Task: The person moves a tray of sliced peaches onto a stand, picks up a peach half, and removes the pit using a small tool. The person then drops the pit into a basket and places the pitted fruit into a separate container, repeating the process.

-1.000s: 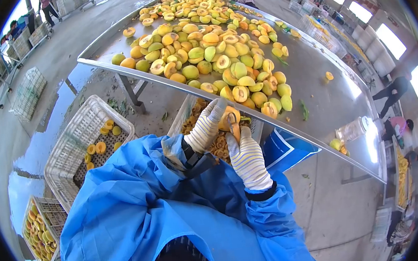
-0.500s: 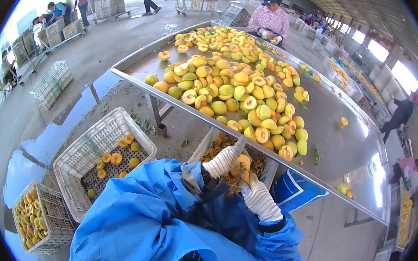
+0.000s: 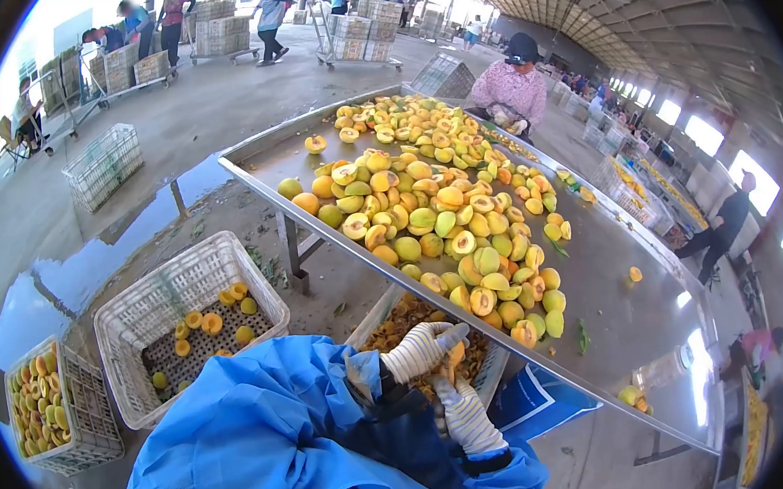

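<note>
My left hand [image 3: 418, 352], in a striped glove, is closed around a yellow peach half [image 3: 456, 355], mostly hidden by the fingers. Just below it, my right hand [image 3: 471, 420], in a matching glove, has its fingers curled close against the fruit. Whatever those right fingers grip is hidden. Both hands are above a crate [image 3: 367, 327] of brown-orange scraps, beside the near edge of a metal table [image 3: 620, 318]. Heaped on that table are many halved yellow peaches [image 3: 450, 198].
Left of me stands a white crate [image 3: 107, 333] with several peach halves inside. A fuller peach crate [image 3: 93, 424] is farther left. Something blue [image 3: 537, 402] is under the table's edge. Across the table is a person in a pink patterned top [image 3: 510, 93]. Stacked crates on trolleys stand behind.
Half a second ago the peach half showed clearly between my hands; now my left fingers cover most of it. My hands have drawn closer together, and the view has tilted up slightly.
</note>
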Demonstrator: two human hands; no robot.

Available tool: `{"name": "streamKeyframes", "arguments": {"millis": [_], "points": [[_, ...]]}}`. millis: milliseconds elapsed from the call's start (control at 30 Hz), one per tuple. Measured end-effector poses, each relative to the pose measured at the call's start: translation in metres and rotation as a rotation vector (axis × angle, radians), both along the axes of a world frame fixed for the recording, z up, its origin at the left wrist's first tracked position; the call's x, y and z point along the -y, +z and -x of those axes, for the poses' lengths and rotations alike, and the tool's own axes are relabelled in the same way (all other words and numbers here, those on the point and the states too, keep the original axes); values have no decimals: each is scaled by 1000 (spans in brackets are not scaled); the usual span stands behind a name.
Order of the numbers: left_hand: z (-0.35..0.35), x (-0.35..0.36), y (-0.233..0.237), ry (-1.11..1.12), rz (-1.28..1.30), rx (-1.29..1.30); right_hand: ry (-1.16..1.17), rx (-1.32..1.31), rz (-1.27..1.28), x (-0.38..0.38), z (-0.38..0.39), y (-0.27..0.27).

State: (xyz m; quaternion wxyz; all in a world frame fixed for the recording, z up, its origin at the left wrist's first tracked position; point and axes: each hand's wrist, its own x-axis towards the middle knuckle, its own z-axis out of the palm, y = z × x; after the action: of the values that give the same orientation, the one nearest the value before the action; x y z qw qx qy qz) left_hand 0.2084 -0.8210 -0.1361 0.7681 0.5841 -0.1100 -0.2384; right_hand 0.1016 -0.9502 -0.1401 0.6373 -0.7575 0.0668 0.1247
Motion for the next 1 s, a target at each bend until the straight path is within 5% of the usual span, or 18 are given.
{"name": "streamKeyframes", "arguments": {"millis": [67, 200, 333, 500, 633, 733, 800, 933, 1000], "points": [[9, 0, 14, 45, 136, 39, -79, -241, -290, -15, 9, 43], [-1, -2, 7, -54, 122, -26, -5, -298, -329, -1, 5, 46], [-1, 2, 3, -2, 225, -11, -5, -367, -718, -4, 5, 50], [-7, 3, -6, -15, 170, -10, -32, -314, -515, -7, 2, 46], [-3, 3, 6, 25, 228, 12, -29, -392, -907, -5, -1, 47], [0, 9, -2, 80, 348, 28, -71, -370, -857, -7, -4, 44], [-18, 7, -25, -24, 220, -45, -86, -321, -505, -4, -4, 43], [-7, 3, -5, -133, 360, -10, -72, -37, -21, 4, -10, 21], [-11, 4, -15, -162, 317, -21, -96, -182, -248, -5, 0, 25]]}}
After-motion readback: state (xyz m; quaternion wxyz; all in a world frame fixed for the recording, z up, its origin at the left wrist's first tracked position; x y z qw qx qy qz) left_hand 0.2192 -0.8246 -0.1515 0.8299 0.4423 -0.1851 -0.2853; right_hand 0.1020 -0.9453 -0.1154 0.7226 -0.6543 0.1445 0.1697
